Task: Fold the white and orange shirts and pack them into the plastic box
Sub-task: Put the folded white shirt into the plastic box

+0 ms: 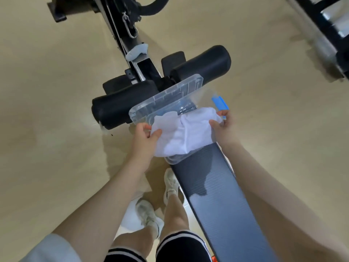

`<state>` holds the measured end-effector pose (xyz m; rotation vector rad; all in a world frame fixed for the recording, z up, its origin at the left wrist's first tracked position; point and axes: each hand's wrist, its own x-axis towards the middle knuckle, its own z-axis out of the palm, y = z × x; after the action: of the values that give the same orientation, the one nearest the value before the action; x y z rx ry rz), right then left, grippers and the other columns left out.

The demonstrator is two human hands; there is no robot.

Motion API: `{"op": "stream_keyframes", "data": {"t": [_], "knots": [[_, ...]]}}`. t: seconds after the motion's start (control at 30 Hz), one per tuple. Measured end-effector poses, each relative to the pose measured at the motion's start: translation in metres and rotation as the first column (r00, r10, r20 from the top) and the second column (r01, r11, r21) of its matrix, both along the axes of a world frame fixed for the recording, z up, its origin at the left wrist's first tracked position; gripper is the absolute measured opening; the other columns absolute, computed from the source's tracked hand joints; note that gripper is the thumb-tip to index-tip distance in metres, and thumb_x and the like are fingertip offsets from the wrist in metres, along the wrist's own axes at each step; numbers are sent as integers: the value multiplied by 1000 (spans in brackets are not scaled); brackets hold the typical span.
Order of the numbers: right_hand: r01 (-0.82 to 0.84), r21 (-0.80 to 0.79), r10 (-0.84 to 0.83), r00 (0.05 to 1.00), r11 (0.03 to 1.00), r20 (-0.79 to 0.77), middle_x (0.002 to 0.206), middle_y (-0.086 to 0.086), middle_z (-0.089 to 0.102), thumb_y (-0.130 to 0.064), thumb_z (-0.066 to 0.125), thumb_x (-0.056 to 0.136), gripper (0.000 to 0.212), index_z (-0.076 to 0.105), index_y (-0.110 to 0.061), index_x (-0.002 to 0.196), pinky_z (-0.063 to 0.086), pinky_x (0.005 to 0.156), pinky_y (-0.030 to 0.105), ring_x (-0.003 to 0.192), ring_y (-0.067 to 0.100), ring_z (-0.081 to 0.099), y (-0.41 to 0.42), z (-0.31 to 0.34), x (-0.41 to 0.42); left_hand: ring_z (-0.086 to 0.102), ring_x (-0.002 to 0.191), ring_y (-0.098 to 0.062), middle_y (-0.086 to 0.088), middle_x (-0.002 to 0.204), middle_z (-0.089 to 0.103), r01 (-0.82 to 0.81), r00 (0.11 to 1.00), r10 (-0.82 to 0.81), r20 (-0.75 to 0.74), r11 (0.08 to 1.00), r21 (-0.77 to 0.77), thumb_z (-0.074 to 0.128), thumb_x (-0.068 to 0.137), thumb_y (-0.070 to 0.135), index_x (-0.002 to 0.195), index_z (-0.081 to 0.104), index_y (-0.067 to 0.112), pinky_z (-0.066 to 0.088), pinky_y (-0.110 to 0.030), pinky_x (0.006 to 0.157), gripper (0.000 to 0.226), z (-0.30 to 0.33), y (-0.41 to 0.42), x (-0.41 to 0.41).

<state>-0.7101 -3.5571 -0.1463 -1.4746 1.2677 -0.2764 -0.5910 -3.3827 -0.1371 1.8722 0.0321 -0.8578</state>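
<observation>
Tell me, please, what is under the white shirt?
Under the white shirt, held by both hands, sits the clear plastic box on the bench pad. The shirt covers the box's inside, so its contents stay unseen.

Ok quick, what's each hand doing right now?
Left hand: pinches the white shirt at its left edge.
Right hand: grips the shirt's right edge.
</observation>
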Motion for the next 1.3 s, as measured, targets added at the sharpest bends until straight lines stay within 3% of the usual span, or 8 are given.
{"op": "stream_keyframes", "data": {"t": [0.23, 0.43, 0.63, 0.7, 0.77, 0.87, 1.1, 1.3], "knots": [[-199, 7, 188, 911, 980, -366, 65, -1, 47, -16, 48, 83, 11, 45, -23, 91, 38, 65, 29, 73, 23, 48, -77, -73, 53, 43, 78, -18, 3, 76, 45, -71, 991, 42, 125, 969, 238, 45, 92, 4, 87, 43, 10, 32, -15, 53, 9, -64, -60, 15], [-491, -82, 364, 737, 867, -569, 110, 15, 57, -16, 47, 92, 26, 45, -8, 116, 46, 83, 40, 98, 31, 55, -78, -107, 70, 41, 93, -17, -11, 118, 49, -43, 998, 57, -17, 889, 455, 32, 90, -6, 117, 49, 6, 29, -17, 73, 34, -82, -84, 1], [-832, -99, 556, 447, 545, -700, 149, 16, 26, -3, 41, 90, 50, 28, -5, 139, 34, 103, 42, 132, 35, 31, -50, -100, 68, 49, 101, -21, -13, 130, 41, 287, 914, -383, 136, 845, 452, 39, 90, -4, 116, 54, 6, 31, -15, 84, 33, -78, -85, -4], [-906, 66, 712, 282, 419, -643, 157, 11, 6, -9, 42, 93, 61, 13, -10, 147, 20, 114, 41, 144, 30, 11, -37, -111, 64, 46, 119, -26, -10, 137, 39, 528, 803, -596, 12, 719, 452, 36, 91, 0, 128, 48, 11, 37, -28, 97, 40, -98, -86, -2], [-914, 246, 784, 112, 322, -610, 157, 6, -16, -18, 40, 97, 70, -6, -17, 149, 6, 118, 41, 146, 26, -9, -34, -129, 58, 28, 136, -27, -8, 153, 16, 728, 579, -800, -158, 419, 543, 38, 92, 5, 144, 26, 17, 33, -36, 108, 54, -120, -88, 2], [-900, 323, 768, 20, 293, -640, 154, 2, -29, -28, 37, 98, 74, -20, -21, 146, 0, 118, 43, 145, 23, -16, -42, -151, 51, 7, 144, -29, -7, 156, -16, 721, 353, -874, -334, 26, 693, 42, 93, 11, 147, -9, 9, 30, -36, 110, 74, -142, -86, 5], [-799, 264, 682, 233, 541, -693, 157, -1, -17, -30, 31, 99, 63, -6, -16, 149, 16, 117, 46, 146, 22, -4, -48, -137, 53, 28, 136, -32, -15, 156, -4, 663, 340, -869, -359, -49, 747, 42, 92, 10, 145, -4, -3, 37, -37, 101, 71, -132, -93, 5], [-606, -194, 440, 728, 771, -525, 130, 15, 50, -22, 41, 96, 39, 45, -8, 132, 45, 88, 41, 114, 34, 51, -7, -57, 1, 45, 120, -33, -14, 134, 45, 718, 289, -957, 36, 241, 652, 39, 95, 21, 133, 42, 8, 39, -40, 94, 40, -65, -61, 1]]}}
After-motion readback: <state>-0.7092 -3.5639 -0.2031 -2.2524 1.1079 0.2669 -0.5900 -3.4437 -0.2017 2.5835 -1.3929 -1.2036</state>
